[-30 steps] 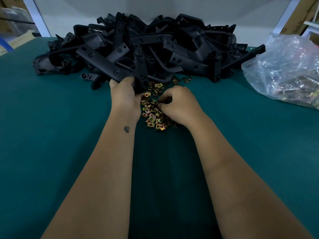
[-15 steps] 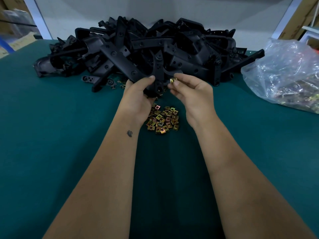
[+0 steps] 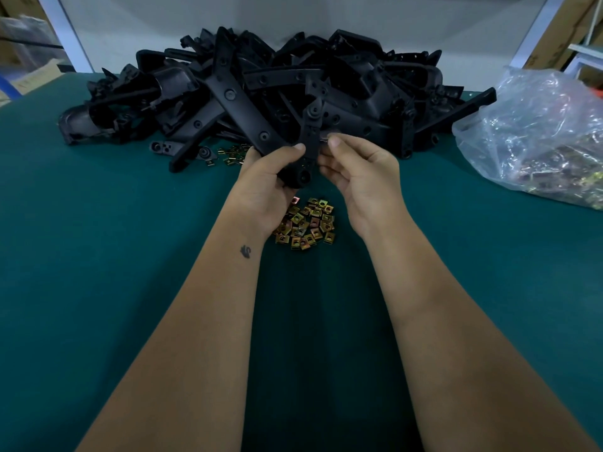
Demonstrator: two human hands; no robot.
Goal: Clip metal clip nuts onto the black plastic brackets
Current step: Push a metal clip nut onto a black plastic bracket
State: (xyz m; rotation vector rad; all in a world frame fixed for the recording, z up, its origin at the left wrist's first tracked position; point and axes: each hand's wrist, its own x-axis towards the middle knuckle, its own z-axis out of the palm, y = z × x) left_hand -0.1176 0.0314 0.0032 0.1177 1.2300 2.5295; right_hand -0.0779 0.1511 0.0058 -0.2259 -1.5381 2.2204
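While hands hold bracket (image 3: 311,135), loose nuts (image 3: 306,223) below (bag (image 3: 538,132) right)

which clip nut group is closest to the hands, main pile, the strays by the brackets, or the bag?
The main pile of clip nuts, lying directly beneath both hands; the strays sit left by the bracket heap, the bag far right.
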